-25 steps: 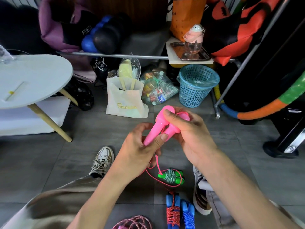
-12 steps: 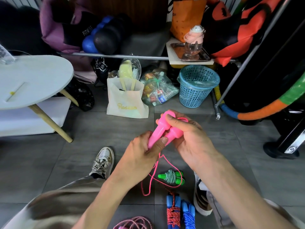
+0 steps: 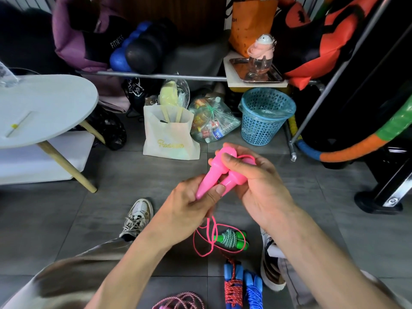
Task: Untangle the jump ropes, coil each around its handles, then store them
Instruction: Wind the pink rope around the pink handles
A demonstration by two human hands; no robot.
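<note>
I am holding the two pink handles [image 3: 219,172] side by side at chest height over the grey floor, my right hand [image 3: 256,186] curling round their bulb ends, thumb pressing on top, my left hand [image 3: 189,201] pinching their tapered tips. Compared with a second ago the pink cord [image 3: 208,238] is hanging in a longer, crossed loop below my left hand, and a strand is now lying over the bulbs under my right thumb: I am judging this as the first wrap starting, most of the cord not yet coiled. The slack loop is drooping over the green rope bundle [image 3: 230,238] on the floor, already coiled; the blue-handled bundles [image 3: 243,286] beside it look done too. Hard to make out: where the cord leaves the handles, hidden by my left palm. A pink-and-white rope [image 3: 178,301] is being cut off by the bottom edge, state unknown
</note>
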